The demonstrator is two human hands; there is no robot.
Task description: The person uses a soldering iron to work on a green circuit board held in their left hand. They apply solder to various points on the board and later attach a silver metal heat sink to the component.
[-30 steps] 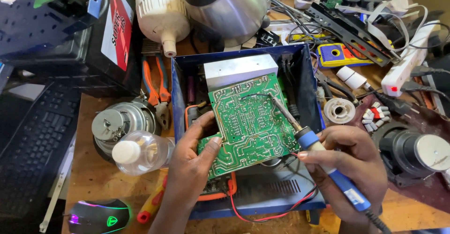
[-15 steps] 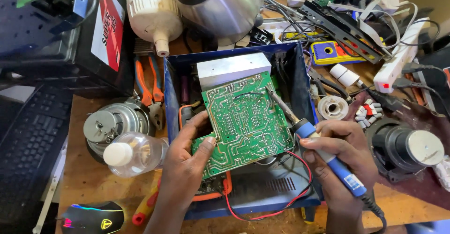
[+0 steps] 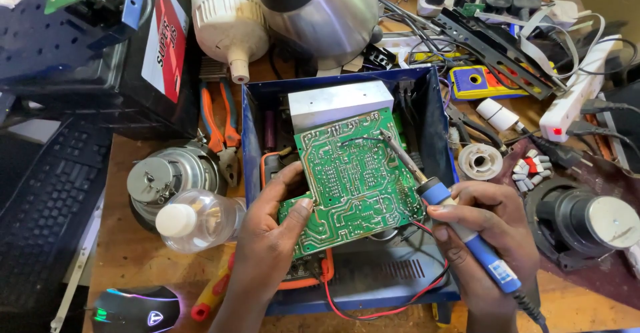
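Green circuit board (image 3: 353, 180) tilted over blue metal case (image 3: 427, 106), left hand (image 3: 273, 240) fingers pinching its near-left edge, right hand (image 3: 487, 233) fingers wrapped around blue soldering iron (image 3: 453, 220), tip on board's far right.

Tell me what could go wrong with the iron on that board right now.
The soldering iron in the right hand has its tip on the green circuit board, which the left hand props tilted over the blue case; a slip could bridge nearby tracks. Left fingertips sit on the board's edge, fairly near the hot tip. The red wire loops under the iron's path and might get scorched.

Electronics repair wkshp: soldering iron (image 3: 467, 233), circuit board (image 3: 353, 180)
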